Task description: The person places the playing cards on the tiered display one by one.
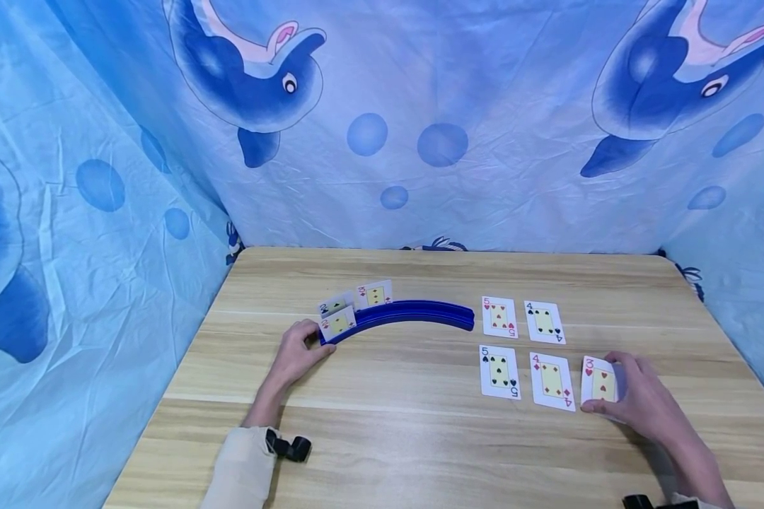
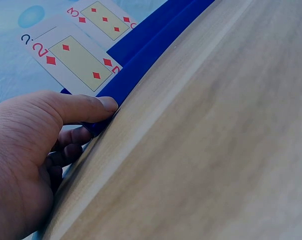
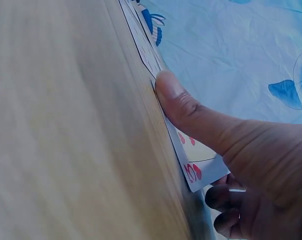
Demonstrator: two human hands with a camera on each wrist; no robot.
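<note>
1. On the bench (image 1: 420, 445), toward its right edge: three of hearts (image 1: 598, 378). Right hand (image 1: 648, 401) pinches it, thumb at near edge, fingers at far edge.
2. Card likely light, slippery, easily bent; take opposite edges, squeeze gently.
3. Toward left edge: left hand (image 1: 294, 355), thumb and fingers clamped on the blue rack's (image 1: 414, 309) end. Rack looks stiff, probably light.
</note>
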